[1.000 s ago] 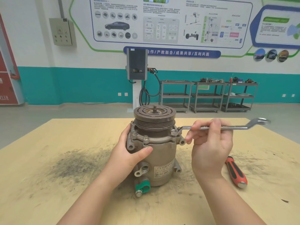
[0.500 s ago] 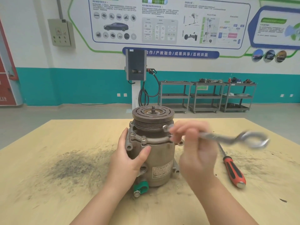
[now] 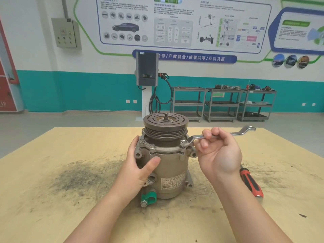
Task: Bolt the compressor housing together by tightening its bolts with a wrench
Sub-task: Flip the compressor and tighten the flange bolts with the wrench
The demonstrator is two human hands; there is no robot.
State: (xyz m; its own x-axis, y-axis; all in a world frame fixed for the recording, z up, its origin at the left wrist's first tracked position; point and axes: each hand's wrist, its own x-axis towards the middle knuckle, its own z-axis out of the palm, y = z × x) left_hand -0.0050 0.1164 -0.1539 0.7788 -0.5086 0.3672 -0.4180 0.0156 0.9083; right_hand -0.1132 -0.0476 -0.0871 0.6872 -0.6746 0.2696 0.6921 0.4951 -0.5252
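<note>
Just then the compressor housing (image 3: 168,165) stood upright at the centre of the frame on the tabletop (image 3: 70,207), pulley end up, and my hands were apart, one on each side of it. My left hand (image 3: 140,165) wrapped the housing's left flank, thumb pressed across the front of the body below the flange, to keep it from turning. My right hand (image 3: 217,151) was curled round the shank of the wrench (image 3: 226,135), palm toward me, fingers over the top. The wrench lay nearly level, its ring end sitting over the bolt (image 3: 183,142) at the right front of the flange, its free end reaching toward the right of the frame.

To do this step well, I judged, the ring had to sit fully down on the bolt head before I pulled — a half-seated ring would slip and round the corners. Keeping the handle level mattered too, and my grip sat rather near the bolt; sliding it outward would have given more leverage. The left hand needed to brace firmly against the pull. A red-handled screwdriver (image 3: 250,184) lay on the tabletop to the lower right — just behind my wrist, untouched.
</note>
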